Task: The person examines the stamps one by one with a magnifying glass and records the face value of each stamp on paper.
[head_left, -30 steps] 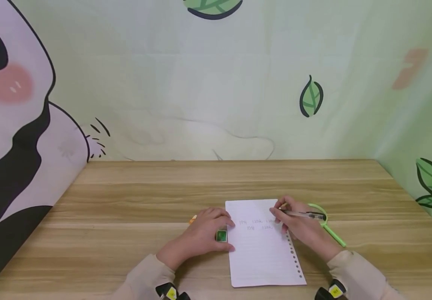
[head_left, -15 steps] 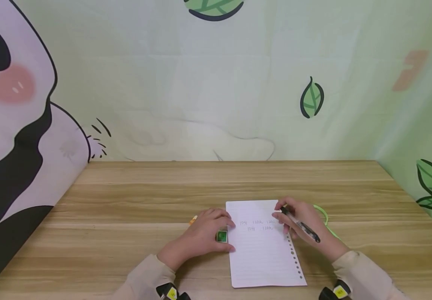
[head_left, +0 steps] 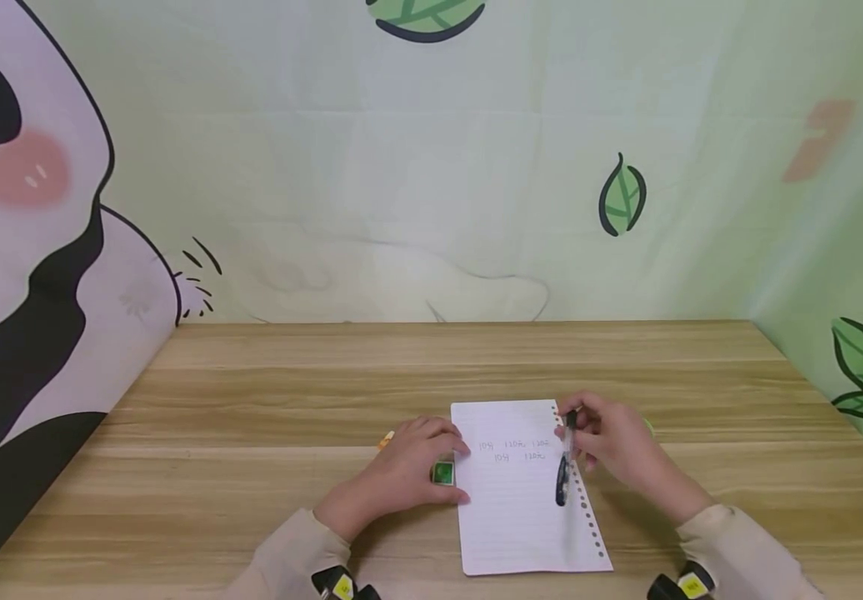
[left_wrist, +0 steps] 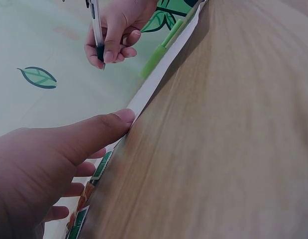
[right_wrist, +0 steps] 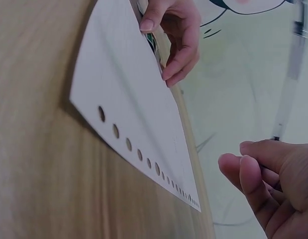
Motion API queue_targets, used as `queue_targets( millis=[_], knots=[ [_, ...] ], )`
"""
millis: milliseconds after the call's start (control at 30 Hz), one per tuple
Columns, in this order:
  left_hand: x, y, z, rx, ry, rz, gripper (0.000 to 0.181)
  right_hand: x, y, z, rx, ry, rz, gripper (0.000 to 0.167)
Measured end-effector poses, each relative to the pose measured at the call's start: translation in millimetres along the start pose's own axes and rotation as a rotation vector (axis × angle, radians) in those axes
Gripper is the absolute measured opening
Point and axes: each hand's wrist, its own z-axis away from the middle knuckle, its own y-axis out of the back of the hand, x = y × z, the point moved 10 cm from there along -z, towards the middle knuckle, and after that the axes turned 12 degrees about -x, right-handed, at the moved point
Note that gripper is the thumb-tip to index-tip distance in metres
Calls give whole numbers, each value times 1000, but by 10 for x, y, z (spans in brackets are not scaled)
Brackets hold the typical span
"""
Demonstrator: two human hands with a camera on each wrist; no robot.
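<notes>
A sheet of lined paper [head_left: 514,517] with punched holes lies on the table, with a few handwritten marks near its far end. My left hand [head_left: 415,462] rests at the paper's left edge, thumb and fingertips spread and touching it. Partly hidden beneath that hand is a flat item with a green square [head_left: 442,472]. My right hand [head_left: 615,437] pinches a clear pen [head_left: 563,475] with black parts near its tip, above the paper's right edge. In the left wrist view the pen stands nearly upright, tip down, off the paper.
A green thing with a straight handle [left_wrist: 166,42] lies behind my right hand; the head view shows it mostly covered. A small orange piece [head_left: 386,438] peeks out beyond my left hand. The wooden table [head_left: 289,375] meets a printed cloth backdrop [head_left: 401,167].
My right hand has shifted a little right, off the writing. The pen has swung from pointing right to hanging with its rear end toward me. The left hand and paper have stayed put.
</notes>
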Motion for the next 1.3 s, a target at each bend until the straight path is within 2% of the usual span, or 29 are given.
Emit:
queue_targets(
  millis=[200,500,900,1300],
  knots=[
    [-8,-13,-6,1,-5,3,48,45,9,14,-44,14,-80,33],
    [-13,-11,0,5,-12,10,48,4,41,53,-64,59,-107,31],
    [-13,-13,-10,7,-12,0,48,33,121,102,12,42,-150,23],
    [-18,-12,-12,7,-11,7,48,22,197,135,77,72,-191,22]
  ],
)
